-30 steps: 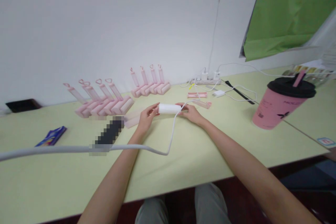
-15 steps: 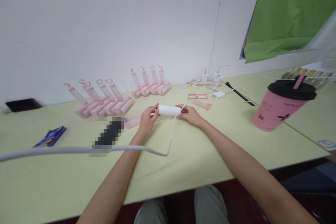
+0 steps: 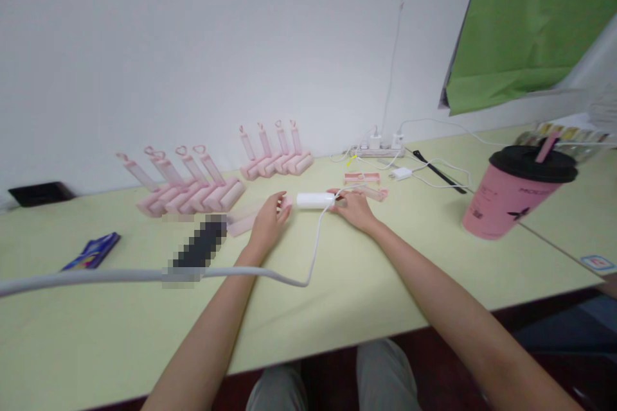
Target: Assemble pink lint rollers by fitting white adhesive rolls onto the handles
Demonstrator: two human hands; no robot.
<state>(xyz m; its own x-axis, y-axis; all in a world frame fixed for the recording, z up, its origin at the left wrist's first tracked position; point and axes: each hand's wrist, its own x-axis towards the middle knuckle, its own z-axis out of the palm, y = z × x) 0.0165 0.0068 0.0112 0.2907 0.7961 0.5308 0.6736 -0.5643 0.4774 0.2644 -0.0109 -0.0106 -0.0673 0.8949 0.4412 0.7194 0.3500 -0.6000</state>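
- The left hand [image 3: 267, 221] is drawn narrow, fingertips pinching a small pink end piece [image 3: 288, 201]
- The right hand [image 3: 357, 210] grips the right end of a white cylinder [image 3: 314, 200], which lies level between the two hands; whether it touches the counter [image 3: 332, 308] I can't tell
- A thin gap shows between pink end piece and cylinder, so from where I stand those two are apart
- Toward the wall, a nearer row [image 3: 222, 196] and a farther row [image 3: 293, 166] of pink pieces, with loop-topped tubes standing up, look finished to me
- What's in hand looks only partway along: the cylinder is bare white, while a pink trough [image 3: 361, 178] and a clear pink tube [image 3: 375, 193] lie loose beyond the right hand
- A white cable [image 3: 317, 247] crosses in front of the cylinder's right end, hiding a little of the grip
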